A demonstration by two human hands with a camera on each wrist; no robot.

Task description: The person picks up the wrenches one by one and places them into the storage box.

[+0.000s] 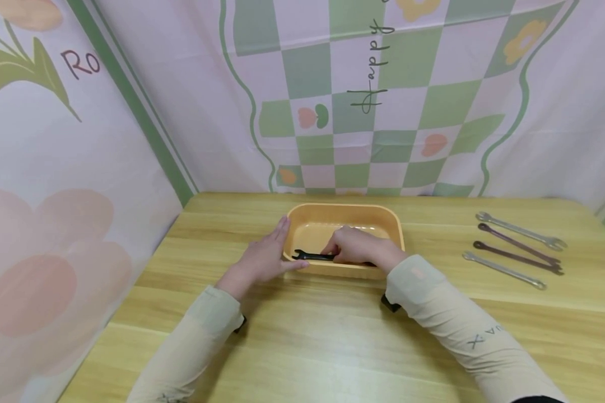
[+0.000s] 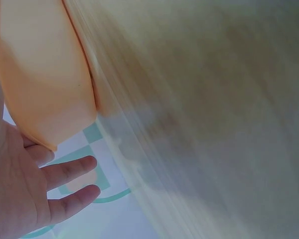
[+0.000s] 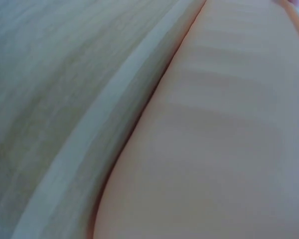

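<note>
An orange plastic bin [image 1: 343,206] stands on the wooden table in the head view. My right hand [image 1: 355,244] reaches down inside it, fingers curled around a black open-end wrench [image 1: 307,256] that lies along the near wall. The wrench's middle is hidden by the hand. At the bin's left end, my left hand [image 1: 263,256] rests with fingers extended along the outside and the thumb by the near rim. In the left wrist view, the left hand's fingers [image 2: 70,172] are spread beside the bin corner. The right wrist view shows mostly the bin's outer wall [image 3: 199,149].
To the right on the table [image 1: 312,341] lie two silver wrenches, the far one [image 1: 521,230] and the near one [image 1: 504,271]. Two dark wrenches, one purplish [image 1: 519,244] and one brownish [image 1: 514,257], lie between them. A patterned cloth [image 1: 353,140] hangs behind the table.
</note>
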